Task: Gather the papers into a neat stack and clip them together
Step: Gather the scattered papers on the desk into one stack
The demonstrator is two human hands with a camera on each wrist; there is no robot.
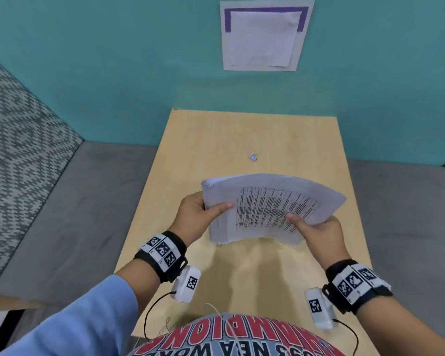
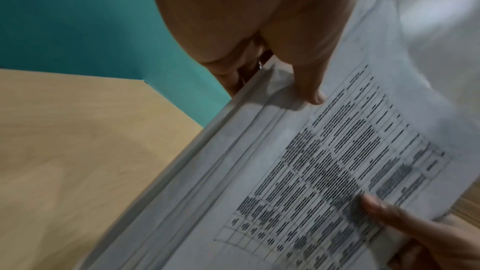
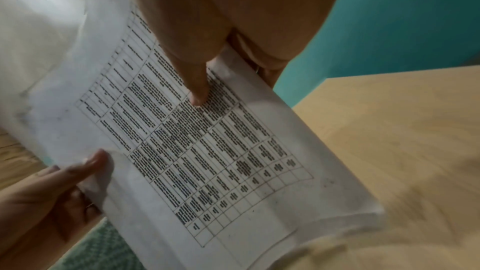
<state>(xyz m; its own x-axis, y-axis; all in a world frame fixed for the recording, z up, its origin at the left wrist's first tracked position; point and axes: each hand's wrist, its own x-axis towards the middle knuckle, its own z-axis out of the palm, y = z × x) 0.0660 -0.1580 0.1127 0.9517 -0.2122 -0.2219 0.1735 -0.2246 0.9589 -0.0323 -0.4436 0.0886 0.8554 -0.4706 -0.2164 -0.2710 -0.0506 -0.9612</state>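
A stack of white papers with a printed table on top is lifted above the wooden table, bowed upward in the middle. My left hand grips its left edge, thumb on top and fingers underneath. My right hand grips the right edge the same way. The left wrist view shows the papers with my left thumb pressed on the top sheet. In the right wrist view the papers have my right thumb on the table print. A small binder clip lies on the table beyond the stack.
A teal wall rises behind the table, with a sheet in a purple-taped frame posted on it. Grey carpet floor flanks the table on both sides. A patterned panel stands at the left.
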